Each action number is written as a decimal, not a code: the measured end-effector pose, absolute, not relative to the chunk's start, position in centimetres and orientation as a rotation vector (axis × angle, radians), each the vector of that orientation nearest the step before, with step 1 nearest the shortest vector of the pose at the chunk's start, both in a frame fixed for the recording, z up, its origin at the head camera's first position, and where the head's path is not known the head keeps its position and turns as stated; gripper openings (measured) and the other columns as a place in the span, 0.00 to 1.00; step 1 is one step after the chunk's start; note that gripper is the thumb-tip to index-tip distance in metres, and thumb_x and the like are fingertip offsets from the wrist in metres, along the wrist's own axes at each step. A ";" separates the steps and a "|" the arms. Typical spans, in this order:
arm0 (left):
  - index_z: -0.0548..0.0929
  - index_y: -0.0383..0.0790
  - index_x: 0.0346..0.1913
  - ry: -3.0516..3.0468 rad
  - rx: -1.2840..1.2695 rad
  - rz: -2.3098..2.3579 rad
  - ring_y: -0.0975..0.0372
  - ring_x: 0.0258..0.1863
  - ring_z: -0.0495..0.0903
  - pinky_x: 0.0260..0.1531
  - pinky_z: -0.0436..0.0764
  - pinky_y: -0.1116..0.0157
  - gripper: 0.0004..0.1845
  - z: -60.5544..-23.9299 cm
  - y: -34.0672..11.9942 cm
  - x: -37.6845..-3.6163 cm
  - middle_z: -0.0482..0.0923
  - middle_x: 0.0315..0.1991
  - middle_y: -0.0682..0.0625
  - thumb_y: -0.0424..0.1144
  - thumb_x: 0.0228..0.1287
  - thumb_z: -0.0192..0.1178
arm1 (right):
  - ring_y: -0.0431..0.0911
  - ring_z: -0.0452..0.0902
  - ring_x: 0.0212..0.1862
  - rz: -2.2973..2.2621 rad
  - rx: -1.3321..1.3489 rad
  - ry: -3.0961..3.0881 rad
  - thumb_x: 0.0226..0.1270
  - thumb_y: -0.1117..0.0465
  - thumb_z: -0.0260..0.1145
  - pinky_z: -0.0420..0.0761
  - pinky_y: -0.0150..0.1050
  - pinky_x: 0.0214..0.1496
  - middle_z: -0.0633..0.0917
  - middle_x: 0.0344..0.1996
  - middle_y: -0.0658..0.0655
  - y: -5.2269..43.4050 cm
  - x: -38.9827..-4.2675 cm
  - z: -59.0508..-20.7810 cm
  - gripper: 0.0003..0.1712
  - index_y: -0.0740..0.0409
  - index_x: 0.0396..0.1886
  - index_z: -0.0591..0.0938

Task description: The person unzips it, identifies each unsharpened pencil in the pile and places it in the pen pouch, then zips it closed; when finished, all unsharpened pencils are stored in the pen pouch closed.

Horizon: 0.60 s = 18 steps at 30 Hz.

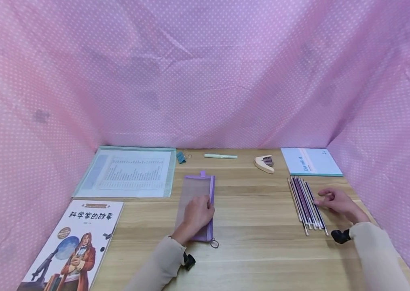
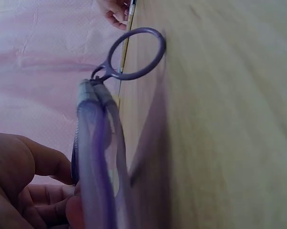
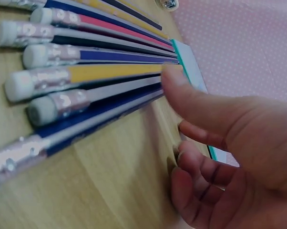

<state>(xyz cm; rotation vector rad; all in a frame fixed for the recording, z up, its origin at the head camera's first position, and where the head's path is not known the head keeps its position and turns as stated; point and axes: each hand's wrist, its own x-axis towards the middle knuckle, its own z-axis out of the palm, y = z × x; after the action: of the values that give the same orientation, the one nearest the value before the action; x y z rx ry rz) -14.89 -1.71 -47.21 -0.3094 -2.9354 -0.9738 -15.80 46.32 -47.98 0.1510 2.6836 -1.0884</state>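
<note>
Pinning the flat purple mesh zip pouch (image 1: 195,208) at its six-o'clock end, the left hand (image 1: 197,213) steadies it; the right hand (image 1: 337,201), fingers loosely curled and holding nothing, touches the row of eraser-tipped pencils (image 1: 306,204) at three o'clock.

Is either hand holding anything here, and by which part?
The left hand grips the flat purple mesh pencil pouch at its near, zipper-ring end. The right hand holds nothing; its fingertips reach the row of eraser-tipped pencils lying on the wooden table.
</note>
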 end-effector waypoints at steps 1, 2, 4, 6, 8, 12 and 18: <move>0.73 0.42 0.19 -2.936 -0.308 -0.992 0.63 0.16 0.69 0.15 0.66 0.69 0.12 -47.1 -1.8 -14.9 0.71 0.15 0.53 0.31 0.56 0.62 | 0.33 0.68 0.29 -1.085 0.151 2.689 0.68 0.57 0.68 0.73 0.30 0.31 0.75 0.29 0.49 46.4 -15.8 -48.0 0.30 0.78 0.57 0.71; 0.73 0.42 0.19 -2.940 -0.304 -1.009 0.63 0.16 0.69 0.15 0.66 0.69 0.12 -47.1 -1.8 -14.9 0.71 0.15 0.53 0.31 0.56 0.62 | 0.33 0.68 0.29 -1.095 0.141 2.691 0.68 0.59 0.68 0.73 0.29 0.31 0.76 0.29 0.49 46.4 -15.8 -48.1 0.29 0.78 0.56 0.70; 0.72 0.43 0.20 -2.946 -0.298 -1.034 0.63 0.17 0.70 0.16 0.66 0.69 0.12 -47.0 -1.8 -14.9 0.71 0.16 0.53 0.31 0.55 0.62 | 0.32 0.69 0.29 -1.118 0.140 2.686 0.69 0.63 0.66 0.74 0.29 0.31 0.76 0.29 0.49 46.8 -15.8 -48.1 0.27 0.81 0.56 0.70; 0.72 0.42 0.21 -2.955 -0.284 -1.056 0.62 0.18 0.70 0.16 0.66 0.69 0.11 -46.9 -1.9 -15.0 0.72 0.18 0.52 0.30 0.54 0.62 | 0.31 0.70 0.28 -1.137 0.147 2.681 0.72 0.65 0.61 0.75 0.29 0.31 0.78 0.28 0.47 47.3 -15.7 -48.0 0.24 0.83 0.56 0.69; 0.73 0.42 0.22 -2.964 -0.272 -1.082 0.62 0.18 0.71 0.16 0.66 0.69 0.09 -46.9 -1.9 -15.0 0.73 0.18 0.52 0.30 0.53 0.62 | 0.31 0.71 0.28 -1.141 0.161 2.676 0.75 0.64 0.57 0.77 0.30 0.30 0.79 0.28 0.47 47.7 -15.5 -47.8 0.24 0.85 0.56 0.68; 0.73 0.42 0.24 -2.981 -0.246 -1.108 0.62 0.18 0.72 0.16 0.68 0.68 0.08 -46.9 -1.9 -15.1 0.74 0.19 0.51 0.30 0.53 0.62 | 0.34 0.73 0.29 -1.026 0.191 2.718 0.75 0.55 0.59 0.77 0.32 0.30 0.83 0.32 0.54 48.0 -14.9 -47.4 0.31 0.83 0.57 0.69; 0.73 0.42 0.24 -2.988 -0.222 -1.131 0.62 0.16 0.72 0.14 0.68 0.67 0.09 -46.8 -2.0 -15.2 0.74 0.18 0.51 0.29 0.54 0.61 | 0.37 0.73 0.28 -0.761 0.112 2.898 0.59 0.56 0.74 0.74 0.32 0.29 0.83 0.31 0.60 48.1 -14.9 -47.6 0.31 0.78 0.50 0.75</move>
<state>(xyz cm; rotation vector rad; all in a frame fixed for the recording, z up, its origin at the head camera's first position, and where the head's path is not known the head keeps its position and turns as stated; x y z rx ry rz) -15.23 -2.01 -46.80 -0.2216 -2.9878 -1.1311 -14.90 48.13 -47.63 0.1123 2.8976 -0.7610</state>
